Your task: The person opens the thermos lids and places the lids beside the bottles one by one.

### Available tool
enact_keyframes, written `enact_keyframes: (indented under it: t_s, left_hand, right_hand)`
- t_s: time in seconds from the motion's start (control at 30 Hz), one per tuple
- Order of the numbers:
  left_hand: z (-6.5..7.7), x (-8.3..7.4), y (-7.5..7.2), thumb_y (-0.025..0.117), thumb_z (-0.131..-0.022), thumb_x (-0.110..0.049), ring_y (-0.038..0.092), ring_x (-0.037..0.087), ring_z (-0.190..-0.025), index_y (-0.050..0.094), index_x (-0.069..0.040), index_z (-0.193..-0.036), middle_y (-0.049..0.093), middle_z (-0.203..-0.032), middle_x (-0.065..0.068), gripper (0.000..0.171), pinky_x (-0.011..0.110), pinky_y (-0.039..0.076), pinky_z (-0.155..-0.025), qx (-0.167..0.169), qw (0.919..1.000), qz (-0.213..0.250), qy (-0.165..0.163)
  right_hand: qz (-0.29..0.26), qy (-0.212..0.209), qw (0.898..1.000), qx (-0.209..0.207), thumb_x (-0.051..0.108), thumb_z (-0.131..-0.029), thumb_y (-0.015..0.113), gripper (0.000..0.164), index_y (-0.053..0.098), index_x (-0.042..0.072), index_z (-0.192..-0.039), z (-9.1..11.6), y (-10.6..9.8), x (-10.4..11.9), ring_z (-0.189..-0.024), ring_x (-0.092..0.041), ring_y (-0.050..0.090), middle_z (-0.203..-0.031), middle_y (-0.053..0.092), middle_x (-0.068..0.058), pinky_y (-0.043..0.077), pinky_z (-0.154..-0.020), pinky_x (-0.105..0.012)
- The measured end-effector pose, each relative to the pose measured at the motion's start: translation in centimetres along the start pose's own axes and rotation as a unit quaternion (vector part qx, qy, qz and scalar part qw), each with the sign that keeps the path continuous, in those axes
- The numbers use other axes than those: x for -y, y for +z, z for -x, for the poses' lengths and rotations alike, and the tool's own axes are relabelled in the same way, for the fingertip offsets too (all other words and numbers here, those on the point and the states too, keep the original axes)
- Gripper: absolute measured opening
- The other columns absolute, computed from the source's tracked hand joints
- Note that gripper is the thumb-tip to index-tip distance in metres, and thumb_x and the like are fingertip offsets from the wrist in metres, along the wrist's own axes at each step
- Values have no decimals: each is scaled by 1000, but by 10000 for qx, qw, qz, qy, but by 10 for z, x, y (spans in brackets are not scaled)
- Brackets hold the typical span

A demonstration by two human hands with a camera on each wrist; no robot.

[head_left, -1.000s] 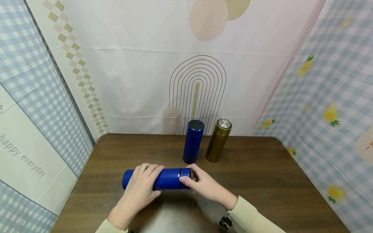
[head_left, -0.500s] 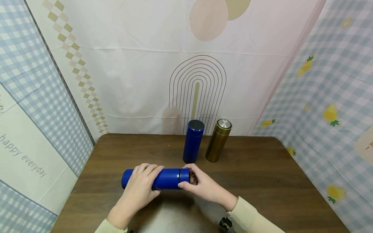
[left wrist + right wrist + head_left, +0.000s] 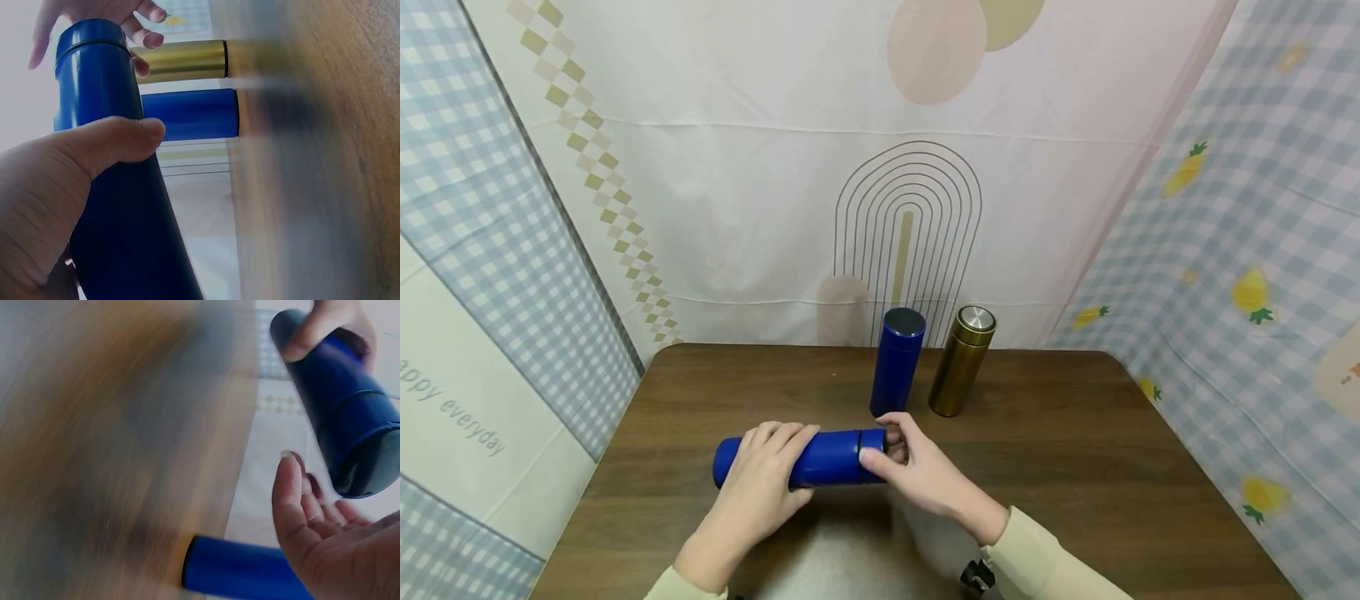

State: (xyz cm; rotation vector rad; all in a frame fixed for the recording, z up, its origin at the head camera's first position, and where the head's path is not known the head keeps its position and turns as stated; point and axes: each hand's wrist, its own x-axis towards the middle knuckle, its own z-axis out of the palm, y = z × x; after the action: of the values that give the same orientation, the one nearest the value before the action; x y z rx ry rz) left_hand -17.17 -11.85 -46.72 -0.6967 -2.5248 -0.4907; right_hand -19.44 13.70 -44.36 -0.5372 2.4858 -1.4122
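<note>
Nearer the person than the upright blue cylindrical bottle point(image 3: 897, 367), the left hand point(image 3: 762, 475) gripped a glossy blue cylindrical bottle point(image 3: 827, 458) sideways above the brown wooden surface point(image 3: 1075, 467). The right hand point(image 3: 928, 471) opened loosely round its blue, dark-topped cap point(image 3: 872, 438); I couldn't tell whether its thumb touched. Lifting looked done; the cap was on, work there seemingly unfinished.
</note>
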Motion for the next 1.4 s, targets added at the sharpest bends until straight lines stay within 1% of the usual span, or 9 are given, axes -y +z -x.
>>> enact_keyframes:
  t_s: [0.13,0.23,0.43,0.67,0.87,1.03,1.1,1.27,1.4]
  left_hand:
    - [0,0,1,90,-57,-25,50,29,-108,60,-12,-128,61,-118,6,79,50,37,-94,-101,9999,-39,67]
    - [0,-1,0,90,-57,-26,49,29,-108,59,-13,-129,60,-119,6,79,50,37,-95,-69,9999,-85,66]
    - [0,-1,0,91,-57,-29,51,28,-107,60,-14,-127,61,-117,5,79,49,38,-94,62,9999,-80,5]
    - [0,-1,0,90,-56,-31,52,28,-105,61,-14,-126,62,-115,4,77,48,39,-92,37,9999,-94,25]
    - [-1,-1,-1,90,-56,-32,52,28,-105,61,-14,-125,62,-116,5,77,48,39,-92,14,9999,-100,42]
    - [-1,-1,-2,90,-55,-31,52,28,-105,62,-14,-125,63,-115,5,77,48,39,-92,38,9999,-96,37]
    - [-1,-1,-2,90,-55,-31,52,27,-104,62,-14,-125,63,-115,4,77,47,40,-92,86,10000,-47,-17]
    - [1,0,-1,91,-57,-34,54,25,-103,63,-13,-125,65,-112,3,76,46,41,-93,255,9994,101,-234]
    - [1,1,0,91,-57,-34,54,25,-104,63,-13,-125,64,-112,2,76,46,41,-94,271,9992,109,-270]
  right_hand:
    - [-419,401,9983,-11,49,-93,58,56,43,8,-127,1,1,6,-73,-25,62,-98,60,-10,54,-62,-41]
    - [-588,501,9970,34,49,-92,60,55,43,6,-121,1,3,6,-66,-30,61,-87,59,-10,53,-59,-42]
    - [-748,381,9965,5,47,-90,64,50,45,9,-116,1,6,-1,-68,-32,62,-86,59,-9,53,-59,-42]
    - [-754,195,9970,30,44,-90,66,48,45,10,-117,0,5,-4,-68,-19,58,-88,59,-9,53,-59,-34]
    - [-748,101,9971,59,37,-90,68,47,46,9,-121,2,5,-3,-74,-18,56,-91,57,-9,50,-62,-29]
    - [-479,-94,9988,-56,39,-89,69,46,48,15,-123,3,5,-5,-79,-19,56,-94,57,-6,49,-65,-27]
    - [-311,-340,9989,-74,39,-86,72,49,47,19,-123,3,5,-7,-79,-19,57,-95,56,-4,50,-65,-28]
    - [332,-1038,9940,-130,44,-80,77,63,43,26,-130,4,4,-10,-84,-17,57,-110,51,2,53,-69,-33]
    - [358,-1137,9928,-111,44,-82,75,69,38,26,-137,5,3,-10,-88,-16,57,-118,49,3,53,-74,-35]
